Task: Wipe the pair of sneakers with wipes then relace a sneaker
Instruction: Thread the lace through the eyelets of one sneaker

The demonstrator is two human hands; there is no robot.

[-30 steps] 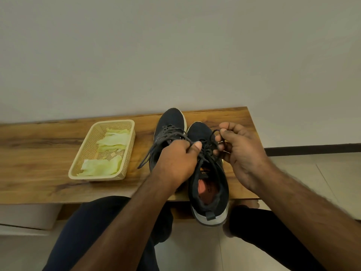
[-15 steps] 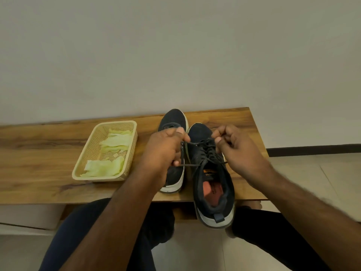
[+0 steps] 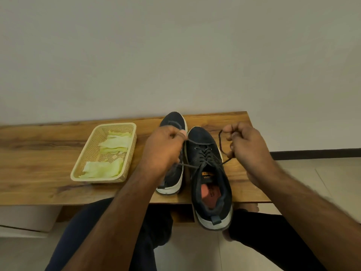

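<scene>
Two dark sneakers with white soles stand side by side on a wooden bench (image 3: 39, 153). The right sneaker (image 3: 209, 173) has an orange insole, and its heel hangs over the bench's front edge. Its dark lace (image 3: 197, 142) runs out to both sides. My left hand (image 3: 164, 149) pinches the lace's left end and covers much of the left sneaker (image 3: 173, 122). My right hand (image 3: 248, 147) grips the right end, which loops above my fingers. Both strands are pulled taut across the tongue.
A cream plastic basket (image 3: 89, 153) holding pale yellow-green wipes (image 3: 105, 167) sits on the bench to the left of the shoes. My knees in dark trousers are under the bench's front edge. A tiled floor lies to the right.
Both hands moved apart, drawing the lace ends outward to the left and right. The left sneaker's toe and the right sneaker's laced front are now uncovered.
</scene>
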